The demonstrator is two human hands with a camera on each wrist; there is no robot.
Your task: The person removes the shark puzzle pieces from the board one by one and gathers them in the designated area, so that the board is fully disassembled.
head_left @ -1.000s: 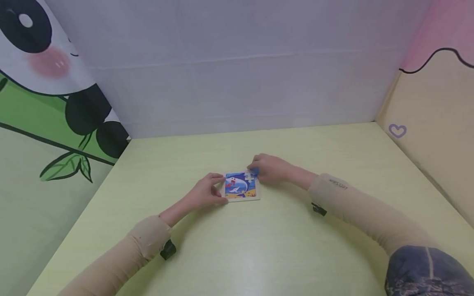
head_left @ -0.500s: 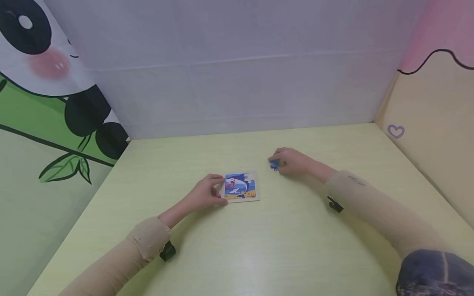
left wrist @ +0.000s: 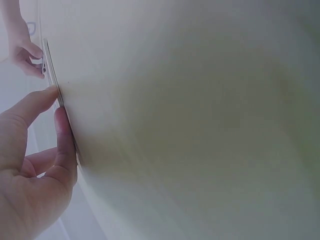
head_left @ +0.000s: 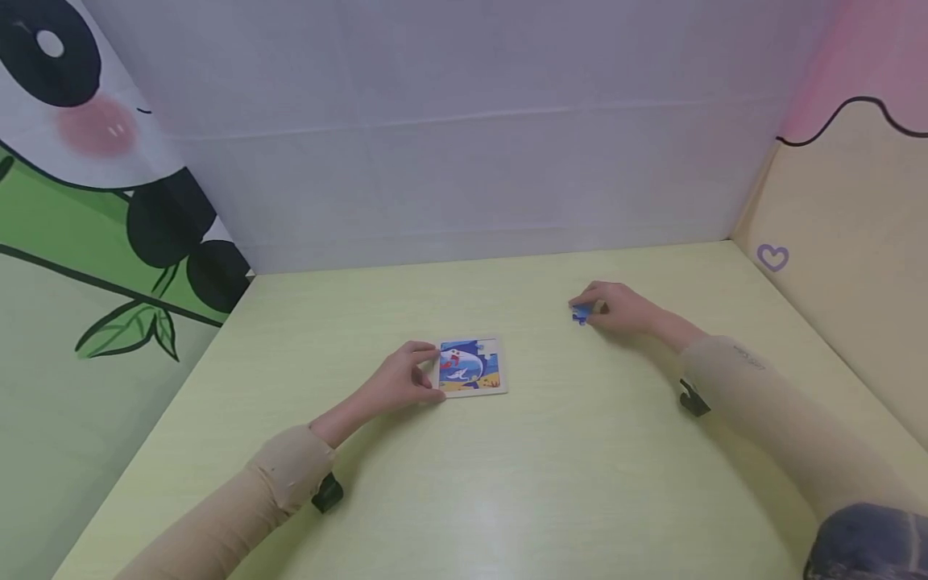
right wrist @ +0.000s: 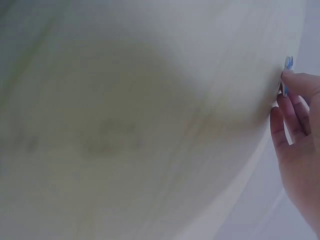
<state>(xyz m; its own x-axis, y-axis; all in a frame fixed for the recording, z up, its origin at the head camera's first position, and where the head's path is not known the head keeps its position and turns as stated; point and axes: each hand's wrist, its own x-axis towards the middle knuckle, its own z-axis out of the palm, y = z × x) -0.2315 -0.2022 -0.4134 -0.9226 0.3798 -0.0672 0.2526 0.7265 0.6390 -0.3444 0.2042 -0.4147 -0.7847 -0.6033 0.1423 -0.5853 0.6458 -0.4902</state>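
A square jigsaw puzzle with a white frame lies flat at the middle of the table. Its picture has a blue-and-white whale, and a pale gap shows at its upper right corner. My left hand holds the frame by its left side, thumb at the near corner and fingers along the edge. To the right and farther back, my right hand pinches a blue puzzle piece between thumb and fingers. Edge-on, that piece also appears in the right wrist view, where the fingertips are close to the tabletop.
The pale yellow table meets a light grey-purple cloth wall at the back. Printed panels stand at both sides, the left one with a cartoon figure and leaves, the right one with a small heart.
My right hand has moved right and slightly back, carrying the blue puzzle piece away from the puzzle's upper right corner, where a gap now shows. The left hand stays on the frame.
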